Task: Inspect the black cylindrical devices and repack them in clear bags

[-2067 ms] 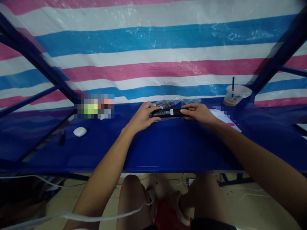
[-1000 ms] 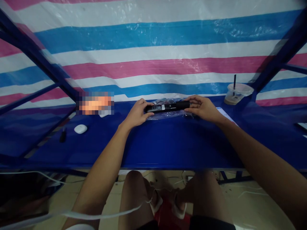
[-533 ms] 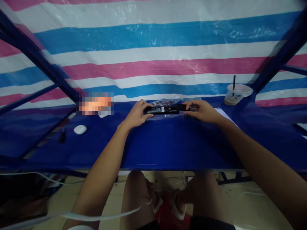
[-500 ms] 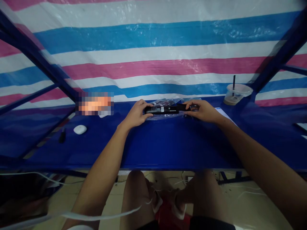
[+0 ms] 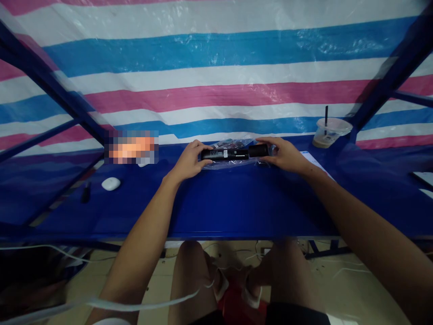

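Over the back of the blue table, my left hand (image 5: 188, 161) grips the left end of a slim black body (image 5: 219, 155) between thumb and fingers. Small white labels and print mark its surface. My right hand (image 5: 283, 154) is closed around a shorter, thicker black cylinder (image 5: 258, 150). Its left end lines up with the body's right end, and I cannot tell whether the two are joined. Beneath and behind these pieces lies a clear plastic bag (image 5: 233, 143), partly hidden by them. What kind of device this is does not show.
Right of my hands are a white paper (image 5: 314, 163) and a plastic cup with a black straw (image 5: 325, 135). A white rounded case (image 5: 111, 183) and a small dark object (image 5: 85, 193) lie at left. Blue frame bars (image 5: 57, 88) and a striped sheet (image 5: 216, 97) enclose the table.
The short black cylinder in my right hand has turned from a tilt into line with the longer body. My left hand keeps its grip. The view has shifted slightly.
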Available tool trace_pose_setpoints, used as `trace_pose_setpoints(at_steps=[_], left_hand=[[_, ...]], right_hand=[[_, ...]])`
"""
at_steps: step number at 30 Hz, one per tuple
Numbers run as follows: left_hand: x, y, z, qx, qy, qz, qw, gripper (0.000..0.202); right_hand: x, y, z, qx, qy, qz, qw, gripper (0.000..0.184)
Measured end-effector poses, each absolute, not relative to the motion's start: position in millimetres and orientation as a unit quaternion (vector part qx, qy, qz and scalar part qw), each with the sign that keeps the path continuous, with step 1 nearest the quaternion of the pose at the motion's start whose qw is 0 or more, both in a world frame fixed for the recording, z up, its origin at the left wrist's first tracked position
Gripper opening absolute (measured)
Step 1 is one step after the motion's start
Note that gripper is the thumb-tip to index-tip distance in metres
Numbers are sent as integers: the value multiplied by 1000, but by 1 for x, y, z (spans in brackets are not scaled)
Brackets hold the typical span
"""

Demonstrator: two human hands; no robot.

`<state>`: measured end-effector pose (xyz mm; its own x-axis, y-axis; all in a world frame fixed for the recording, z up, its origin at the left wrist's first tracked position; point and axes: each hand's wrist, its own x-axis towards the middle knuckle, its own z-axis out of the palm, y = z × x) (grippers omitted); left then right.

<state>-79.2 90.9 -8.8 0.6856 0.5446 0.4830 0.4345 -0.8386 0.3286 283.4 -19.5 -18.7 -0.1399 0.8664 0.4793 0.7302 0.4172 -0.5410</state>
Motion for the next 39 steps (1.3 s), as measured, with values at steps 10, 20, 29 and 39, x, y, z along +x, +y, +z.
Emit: trace_pose_setpoints(at_steps=[10,20,29,39], left_hand=[[-78,89,-8,914,268,292,89,41],[-78,89,-8,912,275,293,84,42],[-79,90,-9,908,273,303,92,43],[-79,89,-8,905,280,307,93,41]], right_hand=[[289,-11,-29,-507,-771,61,380,49],[285,-15,-24,-508,-772,70,376,50],[281,-17,-21,-515,-769,78,372,50],[279,-21,-18,-510,-758,95,394,49]])
